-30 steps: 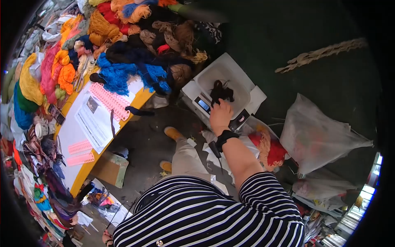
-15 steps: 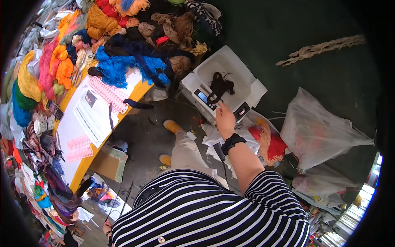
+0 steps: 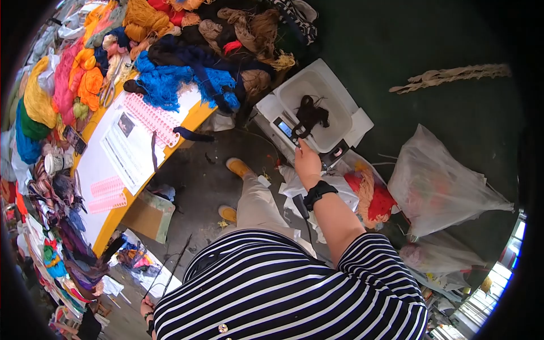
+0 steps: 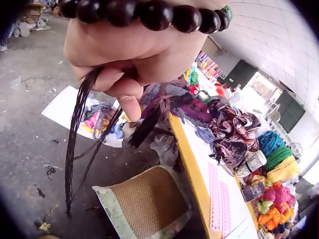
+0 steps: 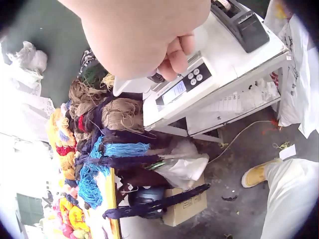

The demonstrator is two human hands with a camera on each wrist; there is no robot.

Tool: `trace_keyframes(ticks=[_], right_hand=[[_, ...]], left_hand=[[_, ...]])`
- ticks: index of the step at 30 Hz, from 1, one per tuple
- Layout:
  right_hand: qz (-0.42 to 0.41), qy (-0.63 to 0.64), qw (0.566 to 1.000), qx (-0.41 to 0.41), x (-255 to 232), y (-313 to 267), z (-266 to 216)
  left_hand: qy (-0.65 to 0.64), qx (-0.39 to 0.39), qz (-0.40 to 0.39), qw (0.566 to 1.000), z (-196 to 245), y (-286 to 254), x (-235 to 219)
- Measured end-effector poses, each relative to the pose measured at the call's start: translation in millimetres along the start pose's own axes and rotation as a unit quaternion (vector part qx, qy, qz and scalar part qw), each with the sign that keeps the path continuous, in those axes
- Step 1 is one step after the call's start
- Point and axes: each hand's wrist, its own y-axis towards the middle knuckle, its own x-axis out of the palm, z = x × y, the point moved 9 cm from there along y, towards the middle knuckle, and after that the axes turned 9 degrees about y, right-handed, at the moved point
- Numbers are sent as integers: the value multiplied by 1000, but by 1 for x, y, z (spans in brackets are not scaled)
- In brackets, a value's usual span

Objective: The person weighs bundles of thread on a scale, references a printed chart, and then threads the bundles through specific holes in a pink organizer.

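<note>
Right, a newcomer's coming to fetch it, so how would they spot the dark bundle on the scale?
Beside the yellow-edged table, across a gap of floor, is a white scale with a lit display. On it sits a pale, deep-sided tray. The dark, loosely tangled bundle lies in there alone, unlike the bright yarns heaped on the table.

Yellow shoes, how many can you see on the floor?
2. In the head view, one yellow shoe is higher up, at the end of a beige trouser leg; the other yellow shoe is lower, near the black-and-white striped shirt.
</note>
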Motion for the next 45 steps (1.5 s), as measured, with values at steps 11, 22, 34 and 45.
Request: trace_keyframes(ticks=[11, 22, 34, 45], right_hand=[[-28, -68, 996, 57, 14, 22, -7], [-35, -49, 998, 1, 6, 43, -4], [-176, 145, 868, -441, -117, -86, -383], [-639, 400, 655, -50, -12, -220, -496]], left_hand=[[-5, -1, -8, 1000, -7, -6, 1], [-132, 13, -30, 991, 14, -86, 58], [-274, 152, -562, 766, 184, -359, 187], [-207, 286, -675, 647, 240, -482, 181]])
